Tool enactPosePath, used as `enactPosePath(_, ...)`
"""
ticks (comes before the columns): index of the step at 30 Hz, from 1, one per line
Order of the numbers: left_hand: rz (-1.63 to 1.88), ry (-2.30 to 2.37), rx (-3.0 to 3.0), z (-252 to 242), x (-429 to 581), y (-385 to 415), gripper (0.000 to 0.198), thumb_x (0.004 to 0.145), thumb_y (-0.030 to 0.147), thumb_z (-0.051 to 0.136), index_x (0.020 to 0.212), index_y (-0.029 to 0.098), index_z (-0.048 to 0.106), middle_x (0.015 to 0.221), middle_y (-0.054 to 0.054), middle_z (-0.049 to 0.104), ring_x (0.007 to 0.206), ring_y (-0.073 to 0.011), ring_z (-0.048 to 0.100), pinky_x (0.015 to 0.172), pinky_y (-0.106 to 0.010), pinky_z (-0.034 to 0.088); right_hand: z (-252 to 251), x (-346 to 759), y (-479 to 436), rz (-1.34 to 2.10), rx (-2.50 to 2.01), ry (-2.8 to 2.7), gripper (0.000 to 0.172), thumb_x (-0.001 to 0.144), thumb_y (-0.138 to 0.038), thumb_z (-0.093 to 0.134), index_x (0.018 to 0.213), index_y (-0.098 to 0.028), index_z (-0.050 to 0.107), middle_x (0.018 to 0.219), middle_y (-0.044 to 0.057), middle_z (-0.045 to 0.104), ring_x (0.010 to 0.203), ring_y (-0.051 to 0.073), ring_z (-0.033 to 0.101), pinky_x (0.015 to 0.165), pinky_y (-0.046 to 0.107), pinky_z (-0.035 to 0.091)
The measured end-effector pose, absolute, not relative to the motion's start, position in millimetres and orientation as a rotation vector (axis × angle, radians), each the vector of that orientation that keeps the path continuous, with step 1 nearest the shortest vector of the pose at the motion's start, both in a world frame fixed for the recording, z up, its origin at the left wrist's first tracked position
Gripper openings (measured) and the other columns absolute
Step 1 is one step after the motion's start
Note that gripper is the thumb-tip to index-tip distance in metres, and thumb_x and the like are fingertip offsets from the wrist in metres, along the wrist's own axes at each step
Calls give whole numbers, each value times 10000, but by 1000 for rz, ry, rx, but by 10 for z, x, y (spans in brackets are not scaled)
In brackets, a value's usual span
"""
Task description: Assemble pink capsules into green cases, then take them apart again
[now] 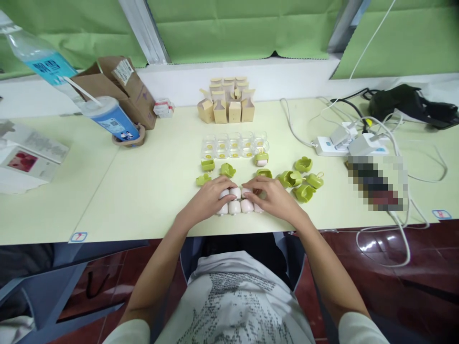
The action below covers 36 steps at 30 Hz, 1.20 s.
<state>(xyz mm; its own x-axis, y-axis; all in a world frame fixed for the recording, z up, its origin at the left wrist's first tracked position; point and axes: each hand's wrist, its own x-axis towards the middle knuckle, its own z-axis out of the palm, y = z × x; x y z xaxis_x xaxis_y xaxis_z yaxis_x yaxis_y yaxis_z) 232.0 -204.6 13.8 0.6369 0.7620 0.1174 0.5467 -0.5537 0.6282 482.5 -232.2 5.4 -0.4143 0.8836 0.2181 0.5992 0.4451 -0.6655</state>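
Observation:
Small rounded white and pale pink pieces (234,207) stand in two tight rows near the table's front edge. My left hand (211,198) is closed round the left end of the rows, its thumb at the near side and its fingertips over the back row. At the other end, my right hand (274,196) curls over the right-hand pieces and hides some of them. Green petal-edged cups (228,169) lie just beyond my fingers. One green cup (261,158) has a pinkish piece in it. More green cups (304,193) are scattered right of my right hand.
Clear plastic shells (234,143) with yellow dots and open kraft boxes (234,111) stand farther back. To the left are a blue cup (116,122), a bottle (46,67) and a brown carton (138,93). A power strip (324,146) with cables lies right.

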Motion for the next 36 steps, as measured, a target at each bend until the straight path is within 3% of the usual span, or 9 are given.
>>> enactPosePath(6,495,975,2338,138,2329,-2082,334,1063,425,670,1309,200,689,1358,-124,713,1290,-307,671,1132,-498,532,14,4786,-2312,628,-1199,-2185,231,1074,-269,638,1193,-201,824,1131,116,796,1053,275,744,950,428,582)
enactPosePath(12,442,923,2426,126,2381,-2184,1001,872,647,852,1680,264,403,1627,-193,560,1513,-405,530,1222,-588,463,54,4808,-2357,583,-1208,-2223,267,1107,-290,565,1157,-196,809,1138,125,789,1001,267,757,906,419,601)
enactPosePath(16,438,828,2533,47,2455,-2220,1171,848,707,840,1749,278,228,1695,-200,486,1545,-409,484,1256,-590,407,108,4920,-2360,338,-1256,-2062,284,1104,-339,561,1178,-214,806,1133,125,785,998,283,757,897,449,617)
enactPosePath(19,340,899,2621,-21,2517,-2235,1142,872,690,826,1734,218,245,1615,-206,553,1480,-424,514,1223,-592,416,76,5027,-2250,80,-1370,-1928,338,1109,-372,536,1228,-220,813,1144,149,759,1029,316,721,947,519,598)
enactPosePath(22,276,989,2698,-26,2568,-2265,926,957,518,786,1688,188,324,1526,-195,601,1418,-410,542,1188,-570,433,-15,5080,-2055,-66,-1519,-2005,412,1113,-406,508,1336,-214,796,1199,201,715,1126,375,656,1019,618,544)
enactPosePath(24,276,997,2719,0,2588,-2283,776,986,428,736,1638,185,393,1503,-190,604,1396,-396,553,1178,-554,441,-81,5084,-1916,-62,-1583,-2091,463,1123,-409,473,1418,-200,763,1221,234,696,1222,406,616,1059,647,512)
enactPosePath(28,279,972,2729,37,2601,-2297,630,985,382,712,1535,159,504,1457,-198,616,1352,-392,572,1168,-560,454,-167,5068,-1739,1,-1619,-2170,531,1130,-470,430,1475,-198,728,1160,242,707,1234,425,591,1053,650,506)
enactPosePath(31,284,956,2730,23,2593,-2286,640,983,405,740,1536,177,512,1470,-186,617,1375,-392,562,1174,-555,457,-201,5055,-1721,42,-1585,-2170,540,1130,-509,423,1443,-212,747,1132,216,734,1201,409,605,1053,638,512)
enactPosePath(36,446,877,2648,30,2538,-2237,887,921,662,786,1589,169,475,1526,-205,590,1453,-415,517,1211,-589,457,-176,5040,-1770,135,-1595,-2063,498,1116,-505,477,1360,-196,782,1173,213,720,1196,393,649,1050,611,548)
